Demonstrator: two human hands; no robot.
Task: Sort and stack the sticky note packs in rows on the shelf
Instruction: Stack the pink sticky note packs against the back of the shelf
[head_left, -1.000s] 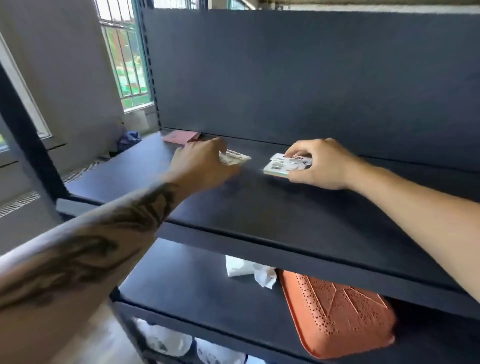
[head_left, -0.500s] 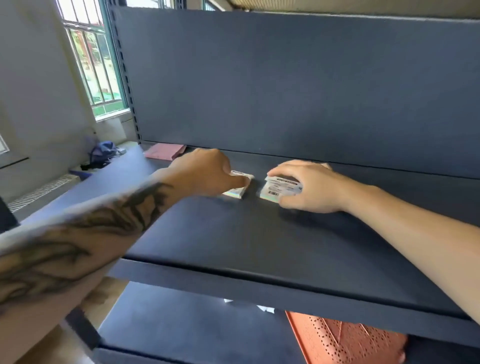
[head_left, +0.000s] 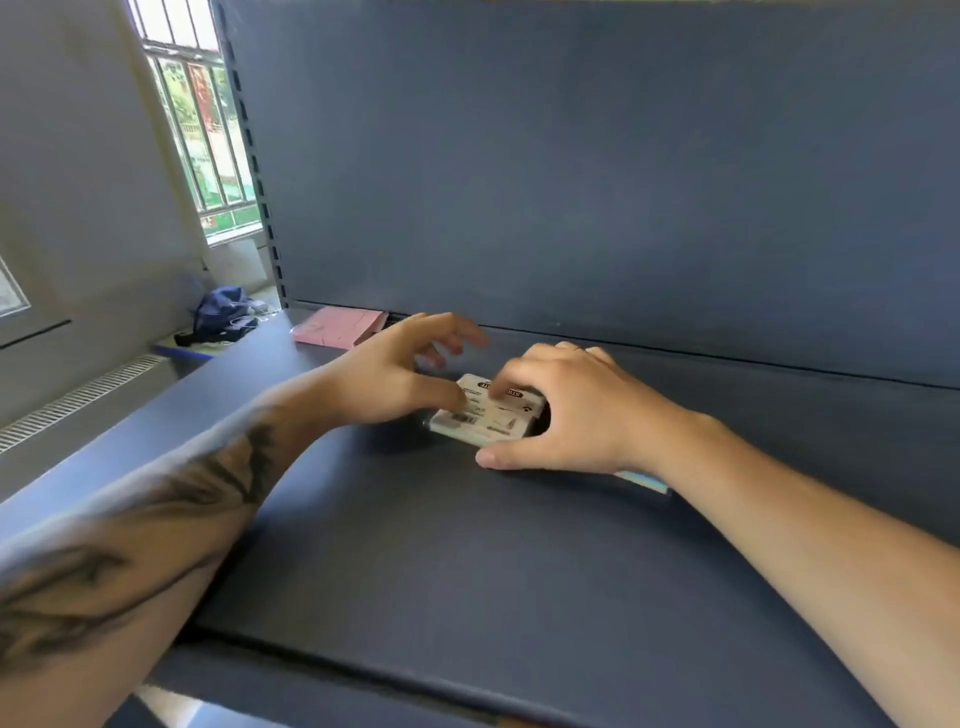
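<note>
the two sticky note packs (head_left: 485, 413) now sit together mid shelf (head_left: 467, 545), no longer apart. right hand (head_left: 566, 410) holds them; left hand (head_left: 395, 374) touches with loose fingers. stack started.

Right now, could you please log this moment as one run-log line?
left hand: open, thumb touching white pack | right hand: gripping same pack | pink pack: back-left on shelf

Two sticky note packs, apart half a second ago, now brought together as one stack (head_left: 485, 413) mid-shelf. Left hand (head_left: 395, 376) released from its pack, fingers spread, thumb touching the top label. Right hand (head_left: 566, 410) shifted left, curled round the stack.
</note>
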